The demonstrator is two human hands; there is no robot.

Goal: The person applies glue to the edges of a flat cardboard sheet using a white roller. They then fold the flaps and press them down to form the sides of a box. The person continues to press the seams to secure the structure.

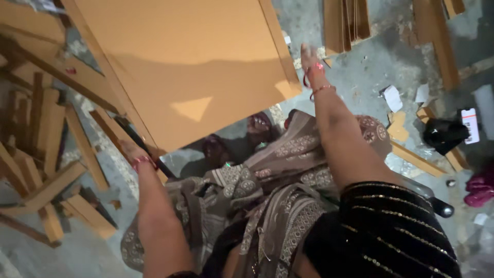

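A large flat brown cardboard sheet (190, 67) fills the upper middle of the view, tilted above my lap. My left hand (131, 152) grips its lower left edge, fingers mostly hidden behind the sheet. My right hand (310, 59) reaches up along the sheet's right edge and touches it; red bangles circle that wrist. I cannot tell how firmly the right hand holds the edge. Patterned grey-brown cloth (267, 175) covers my legs below the sheet.
Long cardboard strips (46, 154) lie heaped on the concrete floor at left. More strips (346, 20) lie at the top right. Paper scraps (393, 98), a black object (442, 135) and a pink bundle (481, 188) sit on the floor at right.
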